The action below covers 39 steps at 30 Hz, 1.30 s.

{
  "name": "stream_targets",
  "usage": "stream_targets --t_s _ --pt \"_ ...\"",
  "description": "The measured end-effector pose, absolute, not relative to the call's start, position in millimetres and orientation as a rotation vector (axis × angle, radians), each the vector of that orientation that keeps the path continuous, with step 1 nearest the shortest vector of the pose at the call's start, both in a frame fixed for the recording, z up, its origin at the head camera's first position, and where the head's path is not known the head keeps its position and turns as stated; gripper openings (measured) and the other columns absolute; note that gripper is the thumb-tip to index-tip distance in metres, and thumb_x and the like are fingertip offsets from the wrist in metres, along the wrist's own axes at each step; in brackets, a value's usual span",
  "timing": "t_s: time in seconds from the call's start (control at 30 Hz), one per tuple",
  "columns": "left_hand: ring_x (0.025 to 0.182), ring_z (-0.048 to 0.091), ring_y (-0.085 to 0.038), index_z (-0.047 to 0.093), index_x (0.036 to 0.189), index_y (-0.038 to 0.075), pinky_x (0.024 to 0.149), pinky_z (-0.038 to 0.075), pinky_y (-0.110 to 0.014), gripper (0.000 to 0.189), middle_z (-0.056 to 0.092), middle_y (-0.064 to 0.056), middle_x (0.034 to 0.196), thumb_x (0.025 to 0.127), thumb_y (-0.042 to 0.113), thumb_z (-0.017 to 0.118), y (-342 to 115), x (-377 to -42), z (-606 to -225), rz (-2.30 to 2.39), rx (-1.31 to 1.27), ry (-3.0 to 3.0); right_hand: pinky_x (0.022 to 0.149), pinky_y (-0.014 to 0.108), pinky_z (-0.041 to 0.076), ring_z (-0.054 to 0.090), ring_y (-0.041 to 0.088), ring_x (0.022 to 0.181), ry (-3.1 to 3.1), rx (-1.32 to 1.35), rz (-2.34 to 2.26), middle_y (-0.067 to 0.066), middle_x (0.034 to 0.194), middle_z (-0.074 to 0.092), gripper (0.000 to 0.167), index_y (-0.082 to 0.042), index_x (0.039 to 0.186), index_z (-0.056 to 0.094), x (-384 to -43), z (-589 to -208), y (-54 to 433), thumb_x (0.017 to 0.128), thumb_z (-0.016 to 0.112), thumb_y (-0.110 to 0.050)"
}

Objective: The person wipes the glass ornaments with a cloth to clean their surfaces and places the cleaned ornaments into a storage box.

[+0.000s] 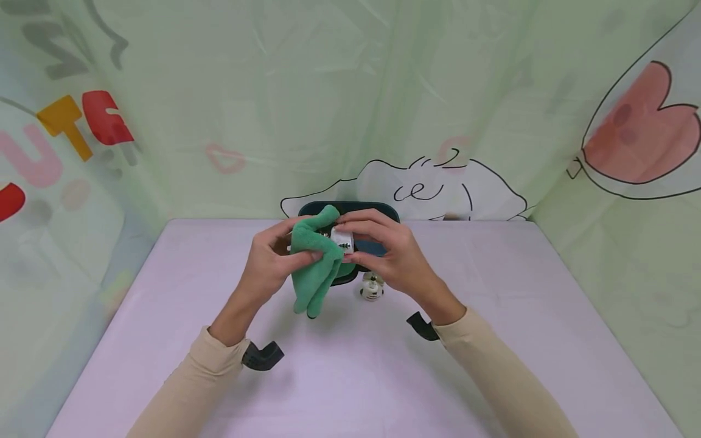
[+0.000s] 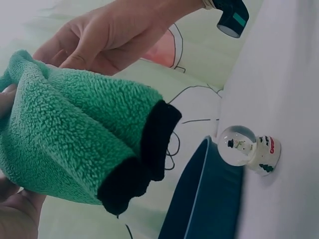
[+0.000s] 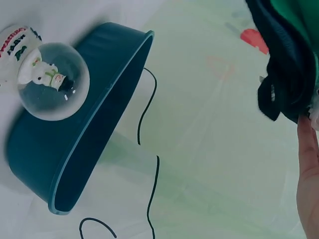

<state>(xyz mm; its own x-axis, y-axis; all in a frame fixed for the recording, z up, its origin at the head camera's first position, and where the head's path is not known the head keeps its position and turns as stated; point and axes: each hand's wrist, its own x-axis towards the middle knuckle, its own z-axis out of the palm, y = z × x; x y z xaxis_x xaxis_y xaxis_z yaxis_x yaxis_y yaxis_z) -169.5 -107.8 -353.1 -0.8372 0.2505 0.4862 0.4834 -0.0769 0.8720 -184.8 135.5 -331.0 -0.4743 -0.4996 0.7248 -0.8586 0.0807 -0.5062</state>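
Observation:
My left hand [image 1: 266, 258] grips a green plush cloth [image 1: 317, 261] with dark edging, which hangs in folds below the fingers. My right hand [image 1: 397, 252] pinches a white base printed with a small tree [image 1: 343, 241], apparently a snow globe's; the cloth covers its other part. Both hands are above a dark teal basin [image 3: 107, 50]. In the left wrist view the cloth [image 2: 75, 129] hides most of my left hand [image 2: 22, 211]. Another snow globe [image 2: 239, 146], with a snowman inside and a white lettered base, stands beside the basin on its near side.
The basin rests toward the back of a pale lilac table [image 1: 350, 377]. Curtain-like sheets [image 1: 274, 109] with printed drawings surround the table at the back and sides. A black wrist mount [image 1: 263, 356] juts from each sleeve.

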Motion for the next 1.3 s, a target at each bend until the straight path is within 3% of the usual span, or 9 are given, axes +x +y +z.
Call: stream_targets --t_s 0.17,0.37,0.63,0.83,1.03,1.3 --pt "0.102 0.070 -0.025 0.063 0.135 0.002 0.077 0.060 -0.032 0.051 0.068 -0.007 0.122 0.085 -0.002 0.077 -110 -171 -352 -2.122 -0.743 -2.052 0.095 0.028 0.055 0.062 0.027 0.121 -1.931 1.384 1.227 0.014 0.125 0.066 0.049 -0.002 0.117 0.071 -189 -332 135 0.072 0.086 0.010" --pt "0.101 0.069 -0.027 0.060 0.138 0.003 0.081 0.060 -0.031 0.053 0.063 -0.013 0.126 0.087 0.000 0.075 -110 -172 -351 -2.148 -0.743 -2.086 0.084 0.025 0.056 0.062 0.027 0.119 -1.867 1.457 1.136 0.015 0.122 0.066 0.042 -0.004 0.111 0.071 -193 -333 136 0.076 0.080 0.016" --pt "0.096 0.070 -0.022 0.061 0.137 0.000 0.080 0.060 -0.030 0.051 0.067 -0.006 0.119 0.088 0.002 0.075 -109 -171 -353 -2.136 -0.772 -2.074 0.092 0.026 0.056 0.064 0.027 0.118 -1.871 1.472 1.141 0.015 0.123 0.067 0.047 -0.002 0.116 0.071 -194 -331 138 0.073 0.086 0.009" --pt "0.102 0.067 -0.019 0.061 0.134 -0.003 0.082 0.059 -0.028 0.049 0.069 -0.003 0.120 0.088 0.001 0.076 -109 -170 -354 -2.043 -0.841 -2.044 0.095 0.031 0.056 0.064 0.025 0.117 -1.947 1.407 1.268 0.012 0.124 0.067 0.052 -0.001 0.121 0.070 -191 -332 138 0.073 0.088 0.004" --pt "0.103 0.067 -0.019 0.061 0.135 -0.002 0.084 0.059 -0.029 0.050 0.068 -0.005 0.121 0.088 0.000 0.078 -109 -169 -354 -1.983 -0.920 -1.987 0.088 0.035 0.060 0.064 0.023 0.115 -2.039 1.331 1.454 0.011 0.125 0.064 0.054 -0.001 0.125 0.068 -187 -330 138 0.075 0.085 0.009" --pt "0.104 0.065 -0.021 0.061 0.135 -0.001 0.082 0.061 -0.034 0.053 0.066 -0.014 0.124 0.085 -0.005 0.078 -106 -169 -357 -1.875 -1.047 -1.929 0.081 0.035 0.062 0.070 0.020 0.099 -2.155 1.215 1.573 0.004 0.116 0.066 0.041 -0.008 0.124 0.070 -182 -326 140 0.085 0.080 0.001"
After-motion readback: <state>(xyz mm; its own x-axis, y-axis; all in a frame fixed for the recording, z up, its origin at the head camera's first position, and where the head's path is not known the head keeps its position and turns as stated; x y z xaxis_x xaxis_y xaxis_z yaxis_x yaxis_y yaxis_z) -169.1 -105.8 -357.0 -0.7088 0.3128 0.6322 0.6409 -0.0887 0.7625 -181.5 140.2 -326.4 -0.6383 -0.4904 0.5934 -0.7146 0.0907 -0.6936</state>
